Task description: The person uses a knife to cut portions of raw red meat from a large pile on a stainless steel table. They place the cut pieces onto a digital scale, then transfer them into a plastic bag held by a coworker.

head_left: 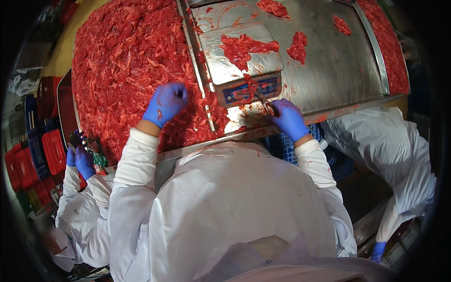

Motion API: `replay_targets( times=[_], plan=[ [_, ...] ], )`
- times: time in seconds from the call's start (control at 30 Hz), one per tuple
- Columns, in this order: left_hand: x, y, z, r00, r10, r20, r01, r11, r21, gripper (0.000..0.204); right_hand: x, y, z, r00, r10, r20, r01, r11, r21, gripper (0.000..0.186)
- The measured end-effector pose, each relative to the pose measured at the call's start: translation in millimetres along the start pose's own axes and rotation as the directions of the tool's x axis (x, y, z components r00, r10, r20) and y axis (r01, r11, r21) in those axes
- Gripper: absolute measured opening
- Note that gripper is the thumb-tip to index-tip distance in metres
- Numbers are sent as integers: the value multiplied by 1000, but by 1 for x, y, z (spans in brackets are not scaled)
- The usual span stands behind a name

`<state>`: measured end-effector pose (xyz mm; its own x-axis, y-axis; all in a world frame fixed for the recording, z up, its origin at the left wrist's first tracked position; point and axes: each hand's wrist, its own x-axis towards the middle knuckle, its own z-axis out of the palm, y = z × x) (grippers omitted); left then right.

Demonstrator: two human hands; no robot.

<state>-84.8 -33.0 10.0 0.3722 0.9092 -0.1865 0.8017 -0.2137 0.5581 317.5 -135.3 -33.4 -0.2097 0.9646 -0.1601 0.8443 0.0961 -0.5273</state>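
Note:
My left hand (164, 104), in a blue glove smeared red, hovers over a large heap of raw red meat strips (134, 61). Its fingers are curled closed; whatever they may hold is hidden. My right hand (289, 118), also blue-gloved, grips what look like scissors (261, 97), their blades pointing up and left across the front of a scale. That scale (263, 35) has a wrapped metal plate and a blue panel soiled with meat bits. On the plate lies a ragged piece of meat (242, 49), with a strip hanging down over the front edge.
Small meat clumps (297, 48) lie on the steel table (347, 66). A raised metal divider (199, 70) borders the heap, and more meat fills the far right. Co-workers in white stand at left (80, 211) and right (385, 150). Red crates (54, 145) are stacked at far left.

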Motion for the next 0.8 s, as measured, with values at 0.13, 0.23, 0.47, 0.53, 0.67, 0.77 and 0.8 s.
replay_targets(
  times=[0.13,0.23,0.47,0.53,0.67,0.77,0.8],
  plan=[
    [36,62,-46,995,89,52,-66,937,-343,12,40,-28,-24,983,-178,52,176,984,28,26],
    [66,83,-30,985,150,86,-46,707,-706,27,66,-51,-51,999,-1,-37,11,970,244,24],
    [33,9,3,948,21,-317,25,990,140,34,52,22,-78,962,31,273,-164,861,482,15],
    [8,-23,12,977,-203,-67,214,925,313,32,83,18,-76,995,76,-66,2,643,766,22],
    [-17,-79,49,989,-126,74,98,947,305,9,186,26,-56,930,220,-294,98,623,776,46],
    [-6,-37,1,1000,-20,16,17,987,162,7,197,42,-28,922,259,-289,-58,828,558,46],
    [-5,-26,-14,999,-45,8,44,995,90,6,183,42,-27,926,269,-265,-89,838,539,44]
  ],
)
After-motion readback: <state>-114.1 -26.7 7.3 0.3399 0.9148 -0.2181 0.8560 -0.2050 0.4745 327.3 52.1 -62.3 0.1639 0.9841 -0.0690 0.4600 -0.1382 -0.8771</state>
